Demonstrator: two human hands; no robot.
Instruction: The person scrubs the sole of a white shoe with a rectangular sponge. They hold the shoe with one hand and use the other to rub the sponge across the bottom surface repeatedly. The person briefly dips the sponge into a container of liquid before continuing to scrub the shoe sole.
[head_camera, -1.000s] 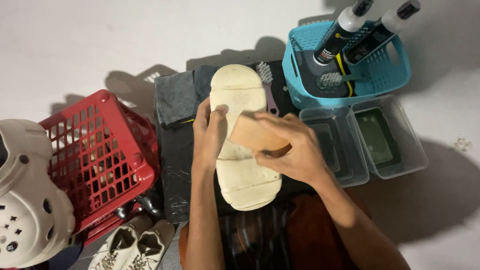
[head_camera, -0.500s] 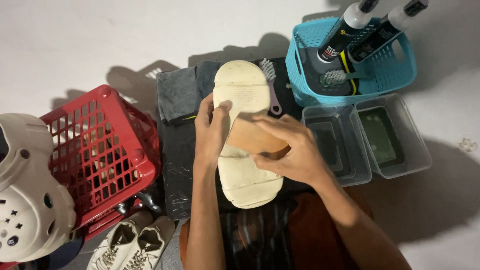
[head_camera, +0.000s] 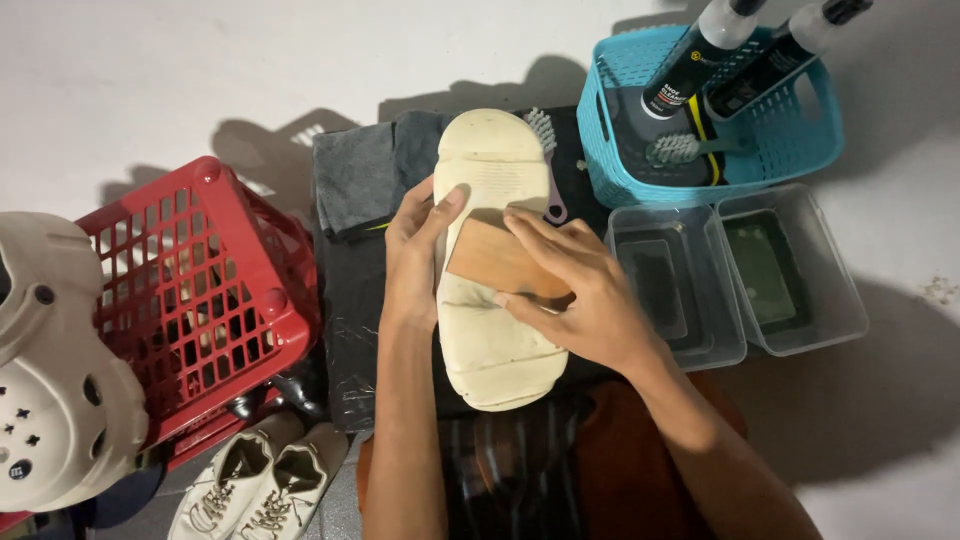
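Note:
A cream foam slide sandal (head_camera: 495, 330) lies sole up on a dark cloth (head_camera: 350, 300) in front of me. My left hand (head_camera: 415, 250) grips the sandal's left edge, thumb on the sole. My right hand (head_camera: 585, 295) presses a wooden-backed brush (head_camera: 490, 258) across the middle of the sole. A small purple-handled brush (head_camera: 548, 150) lies against the sandal's upper right edge.
A red plastic basket (head_camera: 190, 300) stands at left, with a pale clog (head_camera: 50, 380) and white lace-up shoes (head_camera: 255, 485) beside it. At upper right, a blue basket (head_camera: 610, 130) holds two bottles and a brush. Two clear tubs (head_camera: 790, 270) hold dark liquid.
The brush and my right hand have slid slightly along the sole. My left hand keeps the same hold on the sandal.

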